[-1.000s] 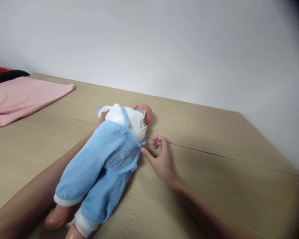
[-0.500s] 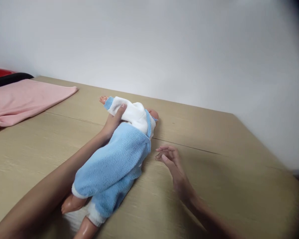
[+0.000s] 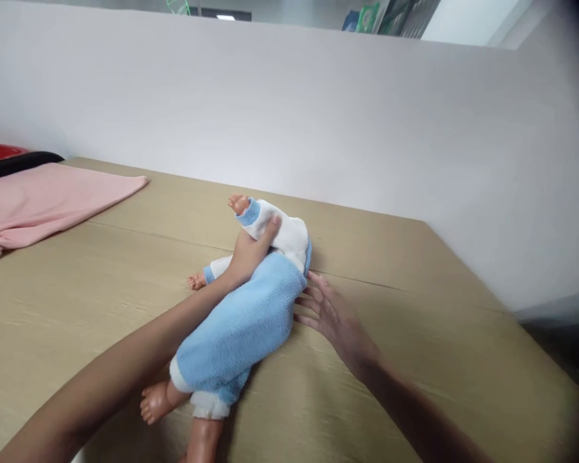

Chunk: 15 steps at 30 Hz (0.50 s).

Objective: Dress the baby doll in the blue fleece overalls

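"What's where?"
"Pink cloth [image 3: 62, 196], well left of any fingers. Then the left hand [image 3: 253, 254] gripping the doll [image 3: 250, 312], thumb on its white top [image 3: 293, 239], other fingers hidden from here. Doll's on its side between both hands' fingers: probably light, soft-clothed, stiff-limbed; I'd hold the trunk."
"Right hand [image 3: 335, 315]?"
"Fingers spread at the doll's back, maybe touching."

The doll [image 3: 250, 315] hides its own head and most fingers of the left hand [image 3: 251, 254]; the bottom edge crops its nearer leg [image 3: 205, 437]. Whether the right hand [image 3: 336, 321] touches the doll cannot be told. The left edge cuts off a pink cloth [image 3: 53, 206] and an unidentifiable red object [image 3: 0, 151].
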Motion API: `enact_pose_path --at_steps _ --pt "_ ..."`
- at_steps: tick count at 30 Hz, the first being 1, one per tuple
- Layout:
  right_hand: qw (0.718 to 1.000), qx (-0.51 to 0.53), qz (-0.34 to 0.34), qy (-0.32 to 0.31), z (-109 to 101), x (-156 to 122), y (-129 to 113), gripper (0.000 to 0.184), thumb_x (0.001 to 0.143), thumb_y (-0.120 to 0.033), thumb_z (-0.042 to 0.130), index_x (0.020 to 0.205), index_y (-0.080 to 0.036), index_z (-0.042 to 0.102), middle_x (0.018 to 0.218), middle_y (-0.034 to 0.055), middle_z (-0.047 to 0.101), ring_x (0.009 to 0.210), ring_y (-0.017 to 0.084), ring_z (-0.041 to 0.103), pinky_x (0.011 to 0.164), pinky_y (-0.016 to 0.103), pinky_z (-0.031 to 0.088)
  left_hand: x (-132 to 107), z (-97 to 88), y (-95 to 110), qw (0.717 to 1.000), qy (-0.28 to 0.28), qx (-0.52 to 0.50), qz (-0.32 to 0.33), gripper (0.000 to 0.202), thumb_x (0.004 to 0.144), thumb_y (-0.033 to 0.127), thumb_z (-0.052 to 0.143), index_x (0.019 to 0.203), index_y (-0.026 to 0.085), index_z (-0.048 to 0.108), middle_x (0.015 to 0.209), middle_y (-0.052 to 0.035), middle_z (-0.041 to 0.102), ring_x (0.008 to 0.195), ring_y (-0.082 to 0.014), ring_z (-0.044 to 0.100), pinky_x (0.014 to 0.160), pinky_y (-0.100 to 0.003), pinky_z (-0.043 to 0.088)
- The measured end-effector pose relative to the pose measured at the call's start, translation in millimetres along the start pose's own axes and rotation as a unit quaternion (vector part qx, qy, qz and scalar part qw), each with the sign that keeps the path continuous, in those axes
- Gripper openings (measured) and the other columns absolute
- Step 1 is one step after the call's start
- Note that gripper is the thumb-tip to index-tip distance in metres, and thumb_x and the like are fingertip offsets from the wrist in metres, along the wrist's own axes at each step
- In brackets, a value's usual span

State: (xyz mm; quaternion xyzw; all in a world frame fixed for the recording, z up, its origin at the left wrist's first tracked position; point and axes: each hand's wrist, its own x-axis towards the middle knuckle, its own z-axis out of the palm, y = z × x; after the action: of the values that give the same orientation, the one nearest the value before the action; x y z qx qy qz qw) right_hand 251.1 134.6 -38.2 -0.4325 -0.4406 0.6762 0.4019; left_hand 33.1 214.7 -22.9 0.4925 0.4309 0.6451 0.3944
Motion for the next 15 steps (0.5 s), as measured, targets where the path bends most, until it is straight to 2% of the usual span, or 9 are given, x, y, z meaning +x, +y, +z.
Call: enact_pose_path --at_steps 4,9,13,15 --pt "1.0 -0.005 0.024 -0.004 -7 -6 -1 0.071 0.099 -0.092 0.06 0.137 -0.035 0.077 0.145 0.0121 0.081 0.131 0.037 0.078 0.102 0.053 0.069 -16 20.7 -1 0.998 -0.042 0.042 0.024 0.056 0.099 0.079 0.077 0.114 0.024 0.076 0.119 -0.0104 0.087 0.122 -0.0343 0.08 0.115 -0.052 0.061" --pt "0.998 -0.016 0.055 -0.015 -27 -13 -4 0.086 0.102 -0.097 0.031 0.124 -0.033 0.083 0.119 0.0131 0.087 0.118 0.038 0.081 0.096 0.054 0.068 -28 46.3 -3 0.985 -0.078 0.113 0.104 0.034 0.105 0.059 0.078 0.112 0.026 0.074 0.121 -0.0115 0.085 0.119 -0.0333 0.079 0.114 -0.055 0.058" --pt "0.996 0.004 0.085 -0.011 -42 -20 -5 0.092 0.1 -0.101 0.026 0.116 -0.032 0.085 0.11 0.0134 0.086 0.113 0.038 0.083 0.097 0.056 0.067 -31 59.4 -6 0.959 -0.118 0.196 0.168 0.032 0.105 0.055 0.078 0.118 0.026 0.071 0.126 -0.0124 0.082 0.123 -0.0356 0.077 0.113 -0.056 0.056" --pt "0.997 -0.012 0.071 -0.002 -48 -20 -6 0.096 0.099 -0.103 0.024 0.11 -0.03 0.086 0.107 0.0146 0.086 0.112 0.04 0.083 0.096 0.057 0.067 -33 62.5 -6 0.933 -0.161 0.269 0.178 0.038 0.101 0.056 0.084 0.119 0.026 0.07 0.125 -0.0125 0.081 0.123 -0.0385 0.076 0.111 -0.058 0.055"
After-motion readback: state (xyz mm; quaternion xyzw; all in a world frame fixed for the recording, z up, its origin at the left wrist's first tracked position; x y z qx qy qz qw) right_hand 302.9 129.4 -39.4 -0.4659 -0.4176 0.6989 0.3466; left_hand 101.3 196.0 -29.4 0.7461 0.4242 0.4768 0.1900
